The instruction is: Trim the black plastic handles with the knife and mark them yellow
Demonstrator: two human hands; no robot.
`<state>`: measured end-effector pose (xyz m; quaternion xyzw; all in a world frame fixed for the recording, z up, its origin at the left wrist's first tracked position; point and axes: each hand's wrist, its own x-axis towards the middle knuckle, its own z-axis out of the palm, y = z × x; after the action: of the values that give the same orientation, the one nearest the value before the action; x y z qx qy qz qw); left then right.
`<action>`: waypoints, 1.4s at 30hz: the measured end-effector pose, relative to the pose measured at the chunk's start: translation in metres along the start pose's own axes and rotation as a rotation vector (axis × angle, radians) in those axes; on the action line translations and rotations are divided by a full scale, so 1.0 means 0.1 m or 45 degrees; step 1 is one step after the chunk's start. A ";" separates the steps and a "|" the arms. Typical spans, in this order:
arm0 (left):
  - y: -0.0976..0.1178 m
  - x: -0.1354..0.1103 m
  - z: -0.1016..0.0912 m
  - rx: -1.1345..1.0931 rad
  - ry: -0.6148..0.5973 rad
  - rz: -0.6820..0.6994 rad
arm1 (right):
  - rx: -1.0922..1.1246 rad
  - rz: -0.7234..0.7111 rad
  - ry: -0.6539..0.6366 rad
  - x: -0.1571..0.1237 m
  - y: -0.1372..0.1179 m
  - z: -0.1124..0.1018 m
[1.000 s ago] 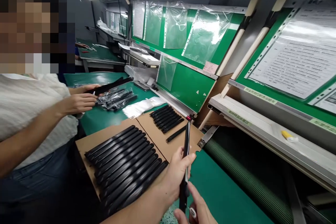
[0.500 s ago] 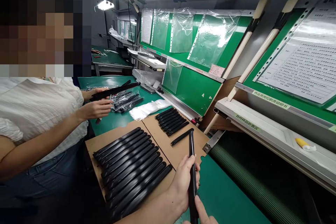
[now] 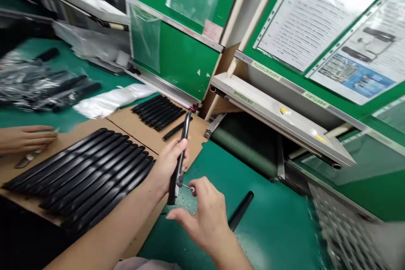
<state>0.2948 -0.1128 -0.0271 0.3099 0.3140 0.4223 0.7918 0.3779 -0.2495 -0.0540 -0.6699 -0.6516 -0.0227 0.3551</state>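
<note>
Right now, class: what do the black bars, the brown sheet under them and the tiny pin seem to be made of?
The black bars look like moulded plastic, with a soft satin sheen along their edges, though coated metal is possible. The brown sheet looks like matte cardboard, with plain cut edges. The tiny pin looks like metal by its glint, but it is too small to tell which.

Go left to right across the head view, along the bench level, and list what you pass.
Co-worker's hand → rows of black bars → left hand gripping a black bar → right hand → loose black bar → blurred metal mesh
</note>
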 end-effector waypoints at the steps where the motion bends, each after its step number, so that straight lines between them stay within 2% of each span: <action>1: -0.01 0.00 0.02 0.012 -0.014 0.001 | -0.029 -0.004 -0.002 0.01 0.01 0.01; 7: -0.07 -0.03 0.11 0.014 -0.055 0.019 | -0.142 -0.100 0.060 0.05 0.06 0.04; 15: -0.08 -0.03 0.12 0.003 -0.113 0.015 | -0.239 -0.235 0.090 0.11 0.11 0.03; 23: -0.07 -0.05 0.12 -0.088 -0.042 0.003 | -0.283 -0.200 0.236 0.05 0.06 0.11; 28: -0.07 -0.07 0.11 -0.069 -0.048 0.021 | -0.285 -0.162 0.237 0.04 0.05 0.13; 32: -0.04 -0.06 0.12 -0.089 -0.011 -0.005 | -0.274 -0.227 0.266 0.04 0.08 0.14; 37: 0.04 -0.04 0.11 -0.254 -0.113 -0.081 | -0.257 -0.234 0.302 0.09 0.09 0.10; 40: 0.05 -0.04 0.08 -0.204 -0.058 -0.071 | -0.232 -0.166 0.270 0.14 0.09 0.06; 42: 0.04 -0.05 0.06 -0.169 -0.029 -0.030 | -0.212 -0.163 0.187 0.18 0.10 0.03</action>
<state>0.2949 -0.1168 -0.0194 0.2579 0.2799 0.4293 0.8190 0.3880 -0.2313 -0.0518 -0.6508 -0.6609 -0.1485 0.3429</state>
